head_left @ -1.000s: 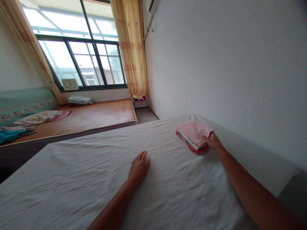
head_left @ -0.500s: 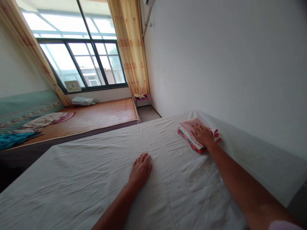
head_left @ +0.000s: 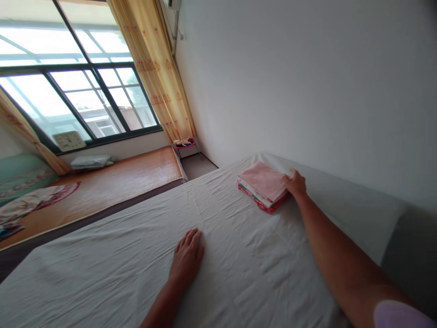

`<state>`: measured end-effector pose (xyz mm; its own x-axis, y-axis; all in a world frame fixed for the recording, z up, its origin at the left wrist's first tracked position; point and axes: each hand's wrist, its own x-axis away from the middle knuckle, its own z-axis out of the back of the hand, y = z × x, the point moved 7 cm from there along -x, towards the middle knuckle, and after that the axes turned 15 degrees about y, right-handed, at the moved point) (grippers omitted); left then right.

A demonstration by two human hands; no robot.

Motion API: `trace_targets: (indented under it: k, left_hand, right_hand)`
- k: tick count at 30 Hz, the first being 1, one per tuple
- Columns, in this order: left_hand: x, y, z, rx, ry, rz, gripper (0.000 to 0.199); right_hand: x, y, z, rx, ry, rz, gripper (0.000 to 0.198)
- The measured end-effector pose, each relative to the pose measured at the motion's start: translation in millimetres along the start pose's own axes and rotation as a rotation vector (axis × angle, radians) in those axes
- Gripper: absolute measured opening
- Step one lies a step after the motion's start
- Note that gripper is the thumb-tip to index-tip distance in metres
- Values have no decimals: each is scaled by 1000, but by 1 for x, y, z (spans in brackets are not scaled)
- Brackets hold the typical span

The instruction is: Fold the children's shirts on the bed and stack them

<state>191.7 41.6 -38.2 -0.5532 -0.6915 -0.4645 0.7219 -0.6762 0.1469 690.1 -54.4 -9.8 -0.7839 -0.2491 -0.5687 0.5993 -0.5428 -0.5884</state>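
A stack of folded cloths [head_left: 262, 180] lies on the white sheet [head_left: 218, 246], near the wall side. Its top piece is plain pink, with white, green and red patterned layers showing along the front edge. My right hand [head_left: 296, 183] is at the stack's right edge, thumb against the pink cloth and fingers bent around the side; the fingertips are partly hidden. Lower and to the left, my left hand [head_left: 187, 253] rests flat on the sheet, fingers stretched out, holding nothing.
A plain wall [head_left: 307, 91] rises along the right side. Beyond the sheet is a low bed with a brown mat [head_left: 136, 177], carrying a folded pale bundle [head_left: 92, 161] and a patterned cloth [head_left: 37, 198]. A small stool [head_left: 186, 144] stands in the corner by the curtain [head_left: 153, 73].
My right hand has slid from the top of the cloth stack to its right edge, and the pink cloth now looks flatter. My left hand stays flat on the sheet. The view has turned right.
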Motion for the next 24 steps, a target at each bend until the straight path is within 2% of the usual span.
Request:
trace_targets:
  k: [1,3,9,12,17,21,24]
  left_hand:
    - [0,0,0,-1,3,-3,42]
    - [0,1,1,2,12,-4,42]
    - [0,1,1,8,25,-14,42]
    - [0,0,1,7,29,-16,42]
    - [0,2,2,16,12,-13,42]
    - [-1,3,3,31,16,-20,40]
    - [0,3,2,43,17,-18,40]
  right_hand:
    - [-1,11,-4,16,-73,-74,55]
    - [-1,20,-9,11,-173,-122,58]
    - [2,20,-9,169,-396,-104,71]
    - [1,18,-6,164,-447,-86,75]
    - [4,4,4,-166,-428,-126,59]
    - [15,-14,14,-509,-406,-234,46]
    - [26,-18,12,-636,-440,-360,48]
